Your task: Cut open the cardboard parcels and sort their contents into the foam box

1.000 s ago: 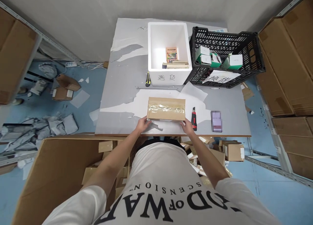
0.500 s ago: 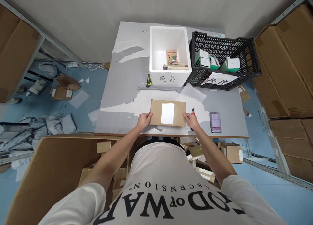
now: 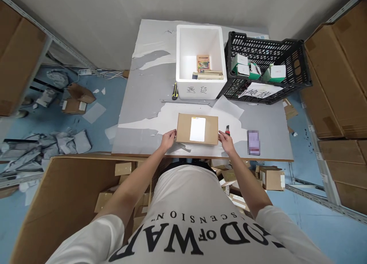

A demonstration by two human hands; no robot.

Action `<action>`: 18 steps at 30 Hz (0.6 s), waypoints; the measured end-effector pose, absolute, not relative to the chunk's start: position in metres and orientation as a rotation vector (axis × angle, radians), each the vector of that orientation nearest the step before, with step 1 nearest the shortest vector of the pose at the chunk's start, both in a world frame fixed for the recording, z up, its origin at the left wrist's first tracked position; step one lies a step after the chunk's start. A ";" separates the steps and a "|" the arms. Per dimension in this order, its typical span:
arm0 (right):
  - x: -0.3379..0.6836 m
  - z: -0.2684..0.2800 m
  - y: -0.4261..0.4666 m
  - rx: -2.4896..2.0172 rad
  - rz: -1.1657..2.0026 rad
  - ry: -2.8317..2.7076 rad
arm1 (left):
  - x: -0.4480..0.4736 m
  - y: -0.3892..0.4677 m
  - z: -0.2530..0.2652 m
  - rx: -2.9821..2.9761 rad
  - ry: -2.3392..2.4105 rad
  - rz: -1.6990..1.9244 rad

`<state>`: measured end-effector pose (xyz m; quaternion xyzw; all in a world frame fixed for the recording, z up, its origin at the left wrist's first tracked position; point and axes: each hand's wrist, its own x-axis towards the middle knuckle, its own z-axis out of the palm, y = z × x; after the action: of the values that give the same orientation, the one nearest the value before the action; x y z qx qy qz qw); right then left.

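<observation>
A brown cardboard box [image 3: 183, 129] with a blank-looking white label [image 3: 197, 129] on top lies flat on the table, close to its front edge. My left hand [image 3: 168, 139] is at the box's left side, fingertips right by the edge and the thumb off the top face. On the opposite side my right hand [image 3: 226, 141] has its fingers apart beside the right edge. Whether the fingertips still touch the cardboard is hard to tell. Just beyond my right hand lies a red-and-black box cutter [image 3: 227, 130].
Behind the box stand a white foam bin [image 3: 200, 88] holding books and a black plastic crate [image 3: 268, 46] with small green-white boxes. A yellow-black utility knife [image 3: 174, 92] lies left of the bin. A blurred purple item [image 3: 254, 142] is at right. A large open carton [image 3: 69, 195] stands lower left.
My thumbs have come off the top of the cardboard box, and both hands have loosened to its sides. The box now rests flat on the table. The view has shifted slightly.
</observation>
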<state>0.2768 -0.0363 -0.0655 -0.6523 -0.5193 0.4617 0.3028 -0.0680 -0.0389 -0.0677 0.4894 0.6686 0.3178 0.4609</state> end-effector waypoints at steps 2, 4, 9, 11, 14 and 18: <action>0.276 -0.072 -0.054 -1.687 1.265 -1.334 | -0.070 -0.054 -0.076 1.150 1.600 0.820; 0.272 -0.077 -0.070 -1.640 1.327 -1.362 | -0.069 -0.069 -0.082 1.174 1.571 0.790; 0.260 -0.082 -0.084 -1.697 1.334 -1.331 | -0.062 -0.082 -0.086 1.266 1.592 0.695; 0.258 -0.081 -0.082 -1.717 1.308 -1.333 | -0.060 -0.081 -0.085 1.283 1.627 0.680; 0.262 -0.078 -0.077 -1.737 1.268 -1.439 | -0.058 -0.080 -0.077 1.304 1.641 0.680; 0.271 -0.061 -0.067 -1.771 1.235 -1.553 | -0.061 -0.076 -0.056 1.424 1.686 0.647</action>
<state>0.2712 -0.0673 -0.0611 -0.6466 -0.5671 0.4510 0.2386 -0.0612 -0.0756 -0.0565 0.5652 0.6693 0.2566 0.4085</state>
